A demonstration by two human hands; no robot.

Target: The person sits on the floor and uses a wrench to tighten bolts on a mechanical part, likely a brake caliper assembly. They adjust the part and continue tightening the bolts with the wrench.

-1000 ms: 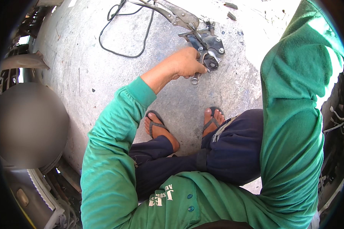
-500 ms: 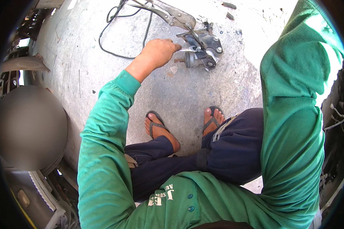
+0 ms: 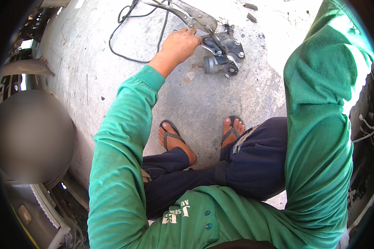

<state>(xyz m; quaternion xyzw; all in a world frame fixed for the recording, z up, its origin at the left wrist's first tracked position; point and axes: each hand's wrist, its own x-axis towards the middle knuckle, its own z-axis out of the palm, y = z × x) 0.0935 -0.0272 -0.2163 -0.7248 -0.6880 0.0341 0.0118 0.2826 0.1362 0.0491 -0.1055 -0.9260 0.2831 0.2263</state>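
My left hand (image 3: pixel 180 44) is closed around the handle of a wrench (image 3: pixel 208 48), most of it hidden by my fingers. The head of the wrench slants down to a bolt on a dark metal assembly (image 3: pixel 234 49) on the concrete. Several bolts and a round grey bushing (image 3: pixel 210 65) belong to this assembly. Locking pliers (image 3: pixel 197 17) reach in from the top edge, their jaws at the assembly's upper side. My right arm (image 3: pixel 320 91) stretches up past the upper right edge, and the right hand is out of the picture.
A black cable (image 3: pixel 121 54) loops on the concrete floor (image 3: pixel 187 95) left of the pliers. Small dark pieces (image 3: pixel 251 17) lie beyond the assembly. A large round shape (image 3: pixel 32 137), blurred, stands at the left. My sandalled feet (image 3: pixel 171 137) are below the assembly.
My left hand has moved up and slightly right, swinging the wrench to a steeper slant. The pliers and assembly appear shifted slightly right; the right arm looks almost the same.
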